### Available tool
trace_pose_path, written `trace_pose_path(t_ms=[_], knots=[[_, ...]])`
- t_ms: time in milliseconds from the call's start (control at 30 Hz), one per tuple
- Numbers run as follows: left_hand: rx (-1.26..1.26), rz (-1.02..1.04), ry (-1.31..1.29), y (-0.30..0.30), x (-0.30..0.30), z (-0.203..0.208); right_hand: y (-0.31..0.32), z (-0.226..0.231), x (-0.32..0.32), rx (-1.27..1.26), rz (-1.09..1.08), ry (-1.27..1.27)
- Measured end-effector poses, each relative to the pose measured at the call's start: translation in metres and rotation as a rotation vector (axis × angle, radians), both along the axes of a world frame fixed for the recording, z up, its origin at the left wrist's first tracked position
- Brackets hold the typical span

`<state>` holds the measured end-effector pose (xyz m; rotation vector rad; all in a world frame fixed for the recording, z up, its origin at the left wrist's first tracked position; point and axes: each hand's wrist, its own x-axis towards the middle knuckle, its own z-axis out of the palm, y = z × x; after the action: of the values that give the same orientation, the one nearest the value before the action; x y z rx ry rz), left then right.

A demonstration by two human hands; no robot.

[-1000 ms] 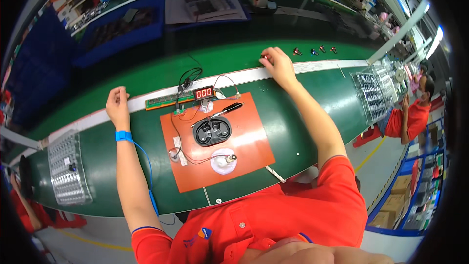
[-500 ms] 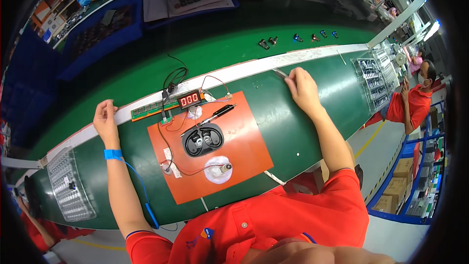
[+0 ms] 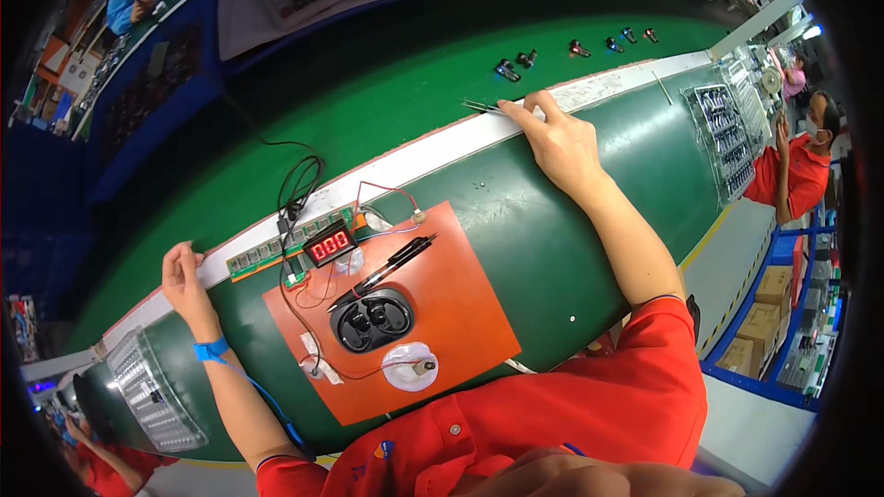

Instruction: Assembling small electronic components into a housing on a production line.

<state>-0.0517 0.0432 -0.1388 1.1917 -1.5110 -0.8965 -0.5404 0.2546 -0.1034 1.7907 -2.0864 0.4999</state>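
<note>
My right hand pinches slim metal tweezers over the white rail, their tips reaching toward the green surface beyond. At the left, my left hand lies by the rail with loosely bent fingers and nothing in them; a blue wrist strap circles that wrist. Between my arms is an orange mat. On it sits an open black charging case holding a pair of dark earphones. A black pen-like tool lies just above the case.
A small red digital display and a green circuit strip lie at the mat's far edge, with loose wires. Beyond the rail are several earphones, some lit. Clear trays stand left and right. Co-workers sit nearby.
The view has shifted and turned a little. My right hand has carried the tweezers farther out and left, across the rail. My left hand stays by the rail. The charging case remains on the mat.
</note>
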Motion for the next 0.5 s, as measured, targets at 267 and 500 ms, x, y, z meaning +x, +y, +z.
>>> trace_pose_path(t_ms=[267, 500], knots=[[0.005, -0.014, 0.03, -0.006, 0.005, -0.005, 0.0, -0.004, 0.0, 0.046, -0.047, -0.009], [0.003, -0.033, 0.011, -0.006, 0.005, -0.006, 0.004, -0.006, -0.012, -0.033, -0.086, -0.065]])
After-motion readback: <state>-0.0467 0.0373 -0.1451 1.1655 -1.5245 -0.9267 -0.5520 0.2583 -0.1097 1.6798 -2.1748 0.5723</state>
